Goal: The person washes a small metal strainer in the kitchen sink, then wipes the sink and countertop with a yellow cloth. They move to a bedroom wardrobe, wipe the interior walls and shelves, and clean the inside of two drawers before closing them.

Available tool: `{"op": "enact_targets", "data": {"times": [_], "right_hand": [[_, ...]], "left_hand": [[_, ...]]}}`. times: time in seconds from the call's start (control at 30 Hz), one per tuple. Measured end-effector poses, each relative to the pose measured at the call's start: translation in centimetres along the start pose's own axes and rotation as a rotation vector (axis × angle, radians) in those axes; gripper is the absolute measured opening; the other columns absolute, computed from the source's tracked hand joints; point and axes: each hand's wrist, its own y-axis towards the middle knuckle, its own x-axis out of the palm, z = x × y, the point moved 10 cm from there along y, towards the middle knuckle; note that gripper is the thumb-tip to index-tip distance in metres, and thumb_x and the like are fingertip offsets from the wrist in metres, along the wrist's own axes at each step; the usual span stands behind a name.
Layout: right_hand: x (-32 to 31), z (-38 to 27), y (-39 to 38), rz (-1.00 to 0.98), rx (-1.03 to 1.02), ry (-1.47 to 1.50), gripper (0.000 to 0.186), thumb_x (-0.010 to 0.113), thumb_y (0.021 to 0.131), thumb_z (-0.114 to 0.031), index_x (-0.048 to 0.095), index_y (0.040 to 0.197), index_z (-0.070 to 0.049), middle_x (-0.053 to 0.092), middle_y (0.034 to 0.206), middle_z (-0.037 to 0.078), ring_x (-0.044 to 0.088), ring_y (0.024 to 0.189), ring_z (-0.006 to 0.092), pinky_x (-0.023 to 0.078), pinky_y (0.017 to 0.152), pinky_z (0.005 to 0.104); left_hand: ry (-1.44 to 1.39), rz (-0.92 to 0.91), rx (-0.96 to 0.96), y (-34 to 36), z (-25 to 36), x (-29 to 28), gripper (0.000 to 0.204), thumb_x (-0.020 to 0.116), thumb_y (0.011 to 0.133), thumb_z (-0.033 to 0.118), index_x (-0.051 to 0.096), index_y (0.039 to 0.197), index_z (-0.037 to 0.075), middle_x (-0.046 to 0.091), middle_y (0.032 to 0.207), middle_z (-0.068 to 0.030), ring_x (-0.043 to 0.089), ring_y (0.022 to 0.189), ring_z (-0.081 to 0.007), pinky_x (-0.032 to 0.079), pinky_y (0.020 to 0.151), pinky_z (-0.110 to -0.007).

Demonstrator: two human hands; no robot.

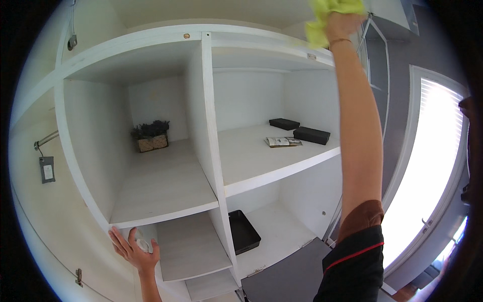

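Observation:
High at the upper right, my right hand (345, 26) is closed on a yellow-green cloth (317, 31), next to the top rail of a white shelf unit (207, 100). Part of the cloth is cut off by the picture's upper edge. Lower left, my left hand (138, 255) has its fingers spread, with the fingertips against the unit's left front edge, just under a shelf (166, 189). Behind its thumb and fingers shows a rounded white thing (143, 245), partly hidden; I cannot make out what it is.
A dark plant in a woven box (152, 143) stands in the upper left compartment. Two black boxes (312, 135) and a folded paper (283, 142) lie on the right shelf, a black tray (243, 232) below. A grey tag (47, 169) hangs at left; a bright glazed door (425, 166) is at right.

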Motion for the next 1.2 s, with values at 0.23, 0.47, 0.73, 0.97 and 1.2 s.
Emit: {"op": "enact_targets", "data": {"times": [0.23,0.47,0.73,0.97,1.2], "right_hand": [[1.7,9.4,-1.7,-0.957,0.090,0.014,0.051,0.067,0.089,-0.043,0.068,0.125,-0.006,0.067,0.132,0.013,0.065,0.120,0.0324,0.052,0.099,0.0406],[6.0,6.1,-11.1,-1.376,0.010,-0.783,0.062,0.047,0.091,-0.050,0.065,0.135,-0.009,0.059,0.143,0.021,0.056,0.132,0.0396,0.045,0.109,0.0454],[5.8,-16.6,-10.5,-0.501,-0.290,-0.139,0.031,0.058,0.089,-0.021,0.071,0.111,-0.003,0.070,0.120,0.021,0.069,0.109,0.0384,0.055,0.091,0.0457],[6.6,-28.1,-23.0,-1.626,-0.464,0.171,0.080,0.043,0.098,-0.066,0.053,0.146,-0.003,0.056,0.144,0.026,0.046,0.139,0.0459,0.034,0.118,0.0457],[3.3,-8.3,-17.0,-1.442,0.060,-0.231,0.085,0.045,0.090,-0.076,0.061,0.143,-0.012,0.058,0.146,0.019,0.051,0.136,0.0345,0.034,0.115,0.0415]], "left_hand": [[-0.019,0.013,-0.025,-0.2,0.0,0.2,0.061,0.066,0.074,0.034,0.059,0.128,0.006,0.028,0.164,-0.0247,0.024,0.150,-0.0508,0.030,0.110,-0.063],[-0.017,-0.019,-0.011,-0.4,-0.2,0.5,0.061,0.066,0.079,0.036,0.057,0.132,0.007,0.024,0.166,-0.0252,0.021,0.152,-0.0486,0.024,0.114,-0.063],[-0.022,0.015,-0.008,-0.6,-0.4,0.3,0.057,0.066,0.072,0.031,0.063,0.123,0.007,0.029,0.163,-0.0258,0.026,0.150,-0.0489,0.029,0.113,-0.062],[-0.030,0.020,0.012,-0.6,-0.5,0.1,0.050,0.063,0.084,0.035,0.061,0.124,0.004,0.029,0.163,-0.0264,0.026,0.150,-0.0492,0.026,0.115,-0.062],[-0.040,0.049,0.001,-0.6,-0.8,-0.1,0.049,0.063,0.076,0.029,0.064,0.120,0.006,0.032,0.162,-0.0247,0.028,0.150,-0.0481,0.031,0.112,-0.060]]}}
